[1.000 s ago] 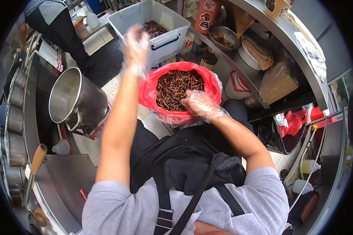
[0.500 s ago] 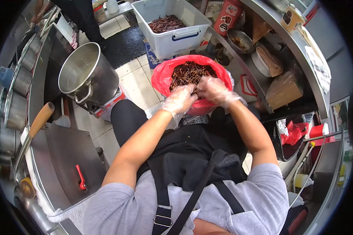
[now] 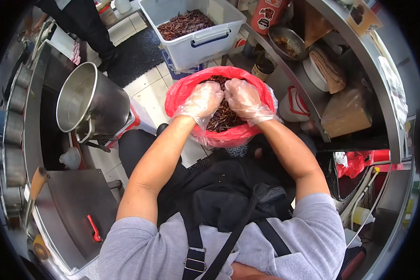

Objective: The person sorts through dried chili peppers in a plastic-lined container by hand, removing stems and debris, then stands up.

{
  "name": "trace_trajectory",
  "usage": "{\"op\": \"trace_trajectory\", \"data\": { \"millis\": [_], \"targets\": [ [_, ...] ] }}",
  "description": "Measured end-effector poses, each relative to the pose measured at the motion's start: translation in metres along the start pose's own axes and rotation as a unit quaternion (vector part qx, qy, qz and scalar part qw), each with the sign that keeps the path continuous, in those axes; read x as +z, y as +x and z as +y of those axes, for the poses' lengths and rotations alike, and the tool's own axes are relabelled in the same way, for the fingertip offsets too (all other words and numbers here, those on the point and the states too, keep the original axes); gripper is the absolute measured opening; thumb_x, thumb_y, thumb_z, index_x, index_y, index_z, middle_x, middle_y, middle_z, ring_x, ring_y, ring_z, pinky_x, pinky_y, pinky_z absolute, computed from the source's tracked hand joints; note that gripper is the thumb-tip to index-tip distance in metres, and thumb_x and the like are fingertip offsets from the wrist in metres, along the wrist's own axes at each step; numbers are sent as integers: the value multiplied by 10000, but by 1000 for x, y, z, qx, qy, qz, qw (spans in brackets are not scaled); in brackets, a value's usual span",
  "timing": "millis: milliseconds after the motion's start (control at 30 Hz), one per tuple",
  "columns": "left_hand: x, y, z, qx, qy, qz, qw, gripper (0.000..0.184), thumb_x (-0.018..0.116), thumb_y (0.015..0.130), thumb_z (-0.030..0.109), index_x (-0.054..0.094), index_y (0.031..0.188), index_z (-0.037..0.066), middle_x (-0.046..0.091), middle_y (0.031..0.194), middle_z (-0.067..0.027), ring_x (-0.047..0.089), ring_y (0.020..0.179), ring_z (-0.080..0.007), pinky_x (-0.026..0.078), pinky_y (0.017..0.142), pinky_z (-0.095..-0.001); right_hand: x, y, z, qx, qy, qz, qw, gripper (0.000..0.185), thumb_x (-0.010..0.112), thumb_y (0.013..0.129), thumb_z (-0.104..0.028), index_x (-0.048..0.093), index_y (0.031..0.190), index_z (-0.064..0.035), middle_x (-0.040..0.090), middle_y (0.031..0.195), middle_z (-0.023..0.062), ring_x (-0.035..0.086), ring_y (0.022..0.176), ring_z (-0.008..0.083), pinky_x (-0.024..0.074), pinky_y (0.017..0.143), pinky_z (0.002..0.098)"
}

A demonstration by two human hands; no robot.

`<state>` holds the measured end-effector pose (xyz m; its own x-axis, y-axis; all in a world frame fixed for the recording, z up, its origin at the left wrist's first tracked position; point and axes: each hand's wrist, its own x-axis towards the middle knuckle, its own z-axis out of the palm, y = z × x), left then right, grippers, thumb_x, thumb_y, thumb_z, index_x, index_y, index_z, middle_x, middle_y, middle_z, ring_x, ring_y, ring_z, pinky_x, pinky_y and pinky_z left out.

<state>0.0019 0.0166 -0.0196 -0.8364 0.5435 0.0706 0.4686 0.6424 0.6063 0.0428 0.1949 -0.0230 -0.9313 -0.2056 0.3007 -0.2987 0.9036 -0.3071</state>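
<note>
A tub lined with a red plastic bag (image 3: pixel 177 95) stands between my knees, filled with dark red dried chilies (image 3: pixel 223 122). Both hands wear clear plastic gloves. My left hand (image 3: pixel 206 99) is closed over the left part of the pile, knuckles up. Close beside it, my right hand (image 3: pixel 243 97) is likewise closed over the chilies. The fingertips of both hands are turned down and hidden, but they seem to grip dried chilies.
A clear plastic bin (image 3: pixel 196 44) with more dried chilies stands beyond the tub. A large metal pot (image 3: pixel 105 100) is on the left. Steel shelving (image 3: pixel 294 70) runs along the right, holding a pan (image 3: pixel 287 43). Another person's dark-clad leg (image 3: pixel 86 30) shows at top left.
My hands have moved from the near side of the tub to over the middle of the chilies, and the fingers are more curled. The view has shifted slightly.
</note>
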Motion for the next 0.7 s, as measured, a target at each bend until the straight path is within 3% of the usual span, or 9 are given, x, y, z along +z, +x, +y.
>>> {"op": "trace_trajectory", "data": {
  "millis": [100, 133, 200, 267, 333, 367, 500, 567, 700],
  "targets": [
    [-2, 14, -34, 8, -208, -43, 977, 156, 601, 938, 163, 665, 945, 21, 701, 887, -151, 679, 793, -281, 552, 748, -410, 9, 14, 33, 54, 209, -19, 976, 153, 654, 914, -194, 635, 900, -43, 657, 829, 214, 648, 835, 419, 488, 727, 500],
    [-4, 17, -40, -21, -359, -82, 930, 124, 615, 952, 146, 665, 952, 32, 708, 878, -113, 673, 753, -208, 564, 701, -359, 1, 15, 35, 66, 257, -49, 963, 113, 641, 948, -115, 646, 926, -4, 655, 860, 176, 642, 818, 299, 498, 778, 404],
    [-20, 21, -33, -98, -479, -55, 870, 83, 636, 976, 127, 658, 974, 47, 704, 888, -68, 638, 734, -98, 551, 643, -256, -16, 16, 36, 48, 219, -57, 973, 115, 635, 957, -112, 662, 963, 0, 672, 891, 170, 646, 857, 291, 506, 816, 387],
    [-34, 30, -37, -86, -502, -57, 859, 194, 632, 998, 134, 657, 1158, 27, 705, 894, -72, 635, 722, -93, 539, 632, -222, -18, 18, 41, 70, 245, -87, 963, 136, 621, 969, -111, 680, 1012, 4, 696, 928, 155, 665, 898, 292, 511, 843, 389],
    [-48, 35, -29, -88, -549, -61, 829, 296, 634, 995, 119, 638, 1275, 25, 693, 888, -53, 634, 738, -88, 537, 652, -213, -26, 25, 39, -95, 294, -213, 927, 157, 609, 981, -116, 697, 1047, -4, 702, 931, 140, 676, 901, 290, 519, 846, 393],
    [-49, 37, -29, -71, -566, -53, 819, 341, 609, 997, 119, 622, 1320, 10, 665, 884, -37, 620, 748, -85, 509, 634, -205, -41, 27, 33, -58, 270, -321, 906, 167, 616, 978, -122, 709, 1068, -16, 717, 965, 137, 694, 942, 294, 528, 863, 393],
    [-53, 43, -26, -75, -658, -13, 749, 301, 569, 1001, 184, 649, 1207, -22, 617, 906, -52, 579, 757, -120, 443, 596, -224, -22, 35, 32, -101, 172, -244, 949, 201, 658, 936, -143, 717, 1107, -56, 718, 968, 146, 686, 961, 343, 538, 850, 444],
    [-53, 44, -30, -76, -668, 3, 741, 285, 571, 1003, 191, 651, 1177, -19, 611, 905, -54, 562, 746, -123, 433, 594, -228, -1, 40, 33, -88, 53, -106, 989, 210, 650, 933, -171, 698, 1108, -66, 692, 908, 159, 671, 911, 376, 532, 813, 478],
    [-62, 37, -26, -91, -632, 45, 768, 215, 577, 1014, 219, 644, 1053, 19, 566, 847, -18, 471, 678, -92, 368, 564, -224, 23, 44, 14, -31, -19, -126, 991, 137, 602, 934, -190, 684, 942, -80, 644, 920, 158, 666, 919, 356, 539, 764, 493]
  ]
}}
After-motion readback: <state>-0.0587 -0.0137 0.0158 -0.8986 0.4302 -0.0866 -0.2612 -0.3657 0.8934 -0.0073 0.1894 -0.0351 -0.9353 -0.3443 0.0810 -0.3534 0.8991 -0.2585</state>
